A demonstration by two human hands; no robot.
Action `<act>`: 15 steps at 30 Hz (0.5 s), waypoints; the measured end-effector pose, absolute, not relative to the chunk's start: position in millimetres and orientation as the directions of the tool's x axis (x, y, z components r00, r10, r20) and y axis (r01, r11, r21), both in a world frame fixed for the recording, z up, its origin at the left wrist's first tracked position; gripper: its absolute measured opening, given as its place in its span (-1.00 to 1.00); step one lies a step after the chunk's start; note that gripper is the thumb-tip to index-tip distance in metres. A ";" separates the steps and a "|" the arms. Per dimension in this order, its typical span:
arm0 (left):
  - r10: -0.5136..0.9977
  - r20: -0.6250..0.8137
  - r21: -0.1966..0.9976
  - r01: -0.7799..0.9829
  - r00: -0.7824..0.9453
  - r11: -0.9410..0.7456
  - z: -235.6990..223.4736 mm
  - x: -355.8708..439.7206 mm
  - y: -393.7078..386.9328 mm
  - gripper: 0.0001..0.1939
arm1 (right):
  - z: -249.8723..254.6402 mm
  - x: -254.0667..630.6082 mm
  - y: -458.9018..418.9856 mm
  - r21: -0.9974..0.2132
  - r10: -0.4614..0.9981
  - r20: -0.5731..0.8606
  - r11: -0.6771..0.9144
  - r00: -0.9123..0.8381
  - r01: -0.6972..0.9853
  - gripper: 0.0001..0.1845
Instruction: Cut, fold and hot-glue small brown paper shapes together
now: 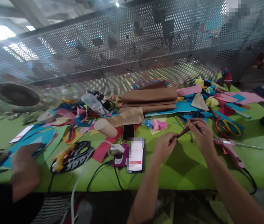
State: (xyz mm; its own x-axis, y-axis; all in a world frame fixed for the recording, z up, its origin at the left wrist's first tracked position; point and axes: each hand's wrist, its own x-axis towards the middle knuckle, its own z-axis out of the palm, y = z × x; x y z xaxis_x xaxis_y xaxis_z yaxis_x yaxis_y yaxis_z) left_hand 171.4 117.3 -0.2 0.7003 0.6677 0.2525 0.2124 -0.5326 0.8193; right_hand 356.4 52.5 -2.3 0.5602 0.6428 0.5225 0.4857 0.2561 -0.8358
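Between both my hands is a small narrow piece of brown paper [183, 130], tapered and held just above the green table. My left hand [165, 145] is closed on its lower left end. The fingers of my right hand [200, 133] pinch its upper right end. To the right of my right hand lies a pink hot glue gun [231, 151] with a clear glue stick in its back. Scissors with red and yellow handles [227, 127] rest behind it. Small blue and pink crumpled pieces [155, 124] sit beyond my left hand.
A phone with a lit screen [136, 155] lies left of my left arm, beside a purple power strip [120, 158] with cables. Folded brown paper [148, 95] is stacked behind. At left, a co-worker's hands [26, 155] rest on blue paper. A perforated metal screen [87, 53] stands behind the table.
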 end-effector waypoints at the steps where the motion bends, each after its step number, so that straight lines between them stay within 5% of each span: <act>1: 0.666 0.266 0.805 0.220 0.697 -0.551 0.0 171.5 115.9 -0.79 | -2.4 356.8 52.7 -0.837 0.639 0.523 0.260 0.564 0.482 -0.79; 15: 0.735 0.335 0.778 0.266 0.590 -0.569 -14.9 177.2 116.2 -0.80 | -2.5 353.3 53.3 -0.847 0.620 0.512 0.252 0.594 0.467 -0.75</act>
